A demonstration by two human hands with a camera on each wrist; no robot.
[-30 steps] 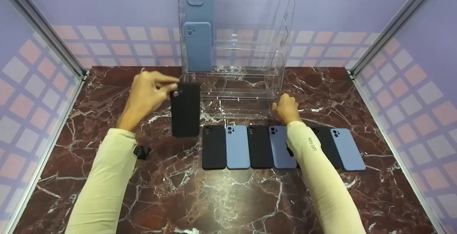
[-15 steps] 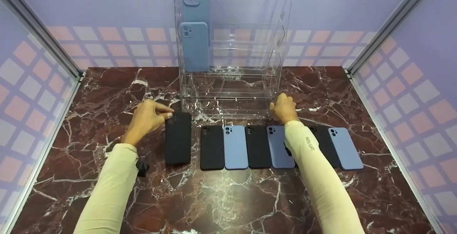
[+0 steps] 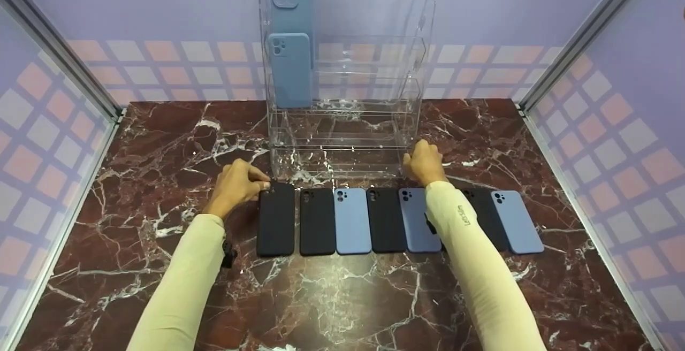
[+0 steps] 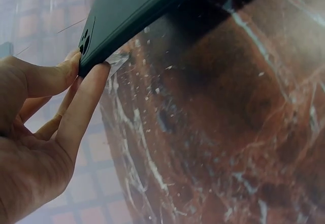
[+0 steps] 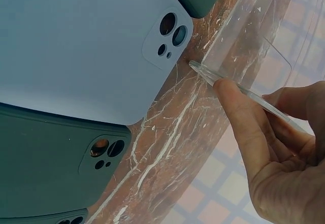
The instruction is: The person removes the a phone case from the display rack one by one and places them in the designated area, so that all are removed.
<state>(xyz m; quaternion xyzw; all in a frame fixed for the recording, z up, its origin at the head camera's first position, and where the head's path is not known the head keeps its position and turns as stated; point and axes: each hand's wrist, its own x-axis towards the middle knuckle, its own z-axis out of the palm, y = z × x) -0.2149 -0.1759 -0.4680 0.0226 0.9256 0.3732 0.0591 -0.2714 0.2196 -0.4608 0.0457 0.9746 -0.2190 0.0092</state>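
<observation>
My left hand (image 3: 235, 188) pinches the upper left corner of a black phone case (image 3: 276, 221) between thumb and finger; the case lies at the left end of a row on the table. In the left wrist view that phone case (image 4: 134, 10) looks dark green, camera holes near the fingers. At the right, my other hand (image 3: 425, 163) grips the lower side wall of a clear tiered display stand (image 3: 342, 147). Thumb and fingers hold that stand's thin edge (image 5: 228, 84) in the right wrist view. Two blue phone cases (image 3: 291, 81) stand in its upper left tiers.
Right of the held case, several phone cases lie side by side, among them a black one (image 3: 318, 222) and a light blue one (image 3: 353, 221). My right sleeve (image 3: 465, 244) partly covers another black case (image 3: 489, 228). Tiled-pattern walls (image 3: 198, 62) enclose the marble table (image 3: 342, 297).
My left hand has lowered the black phone case from beside the stand toward the table, then slightly right to the row's left end. The right hand stays at the stand.
</observation>
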